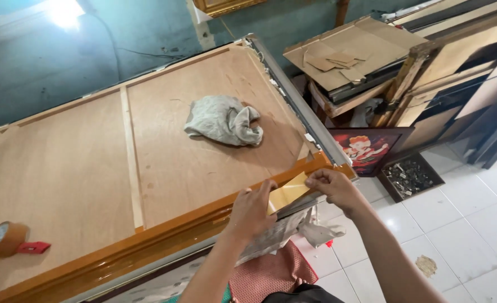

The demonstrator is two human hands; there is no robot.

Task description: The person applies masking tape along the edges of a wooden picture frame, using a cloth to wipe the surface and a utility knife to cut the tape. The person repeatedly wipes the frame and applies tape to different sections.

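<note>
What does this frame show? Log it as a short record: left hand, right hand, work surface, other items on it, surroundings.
left hand: left hand pressing on one end of a strip of brown tape
right hand: right hand pinching the strip's other end
work surface: back of a large framed plywood panel, near its glossy orange-brown frame edge
other items: crumpled grey rag; tape roll with red dispenser
surroundings: framed picture and tray of small metal parts on the white tiled floor
</note>
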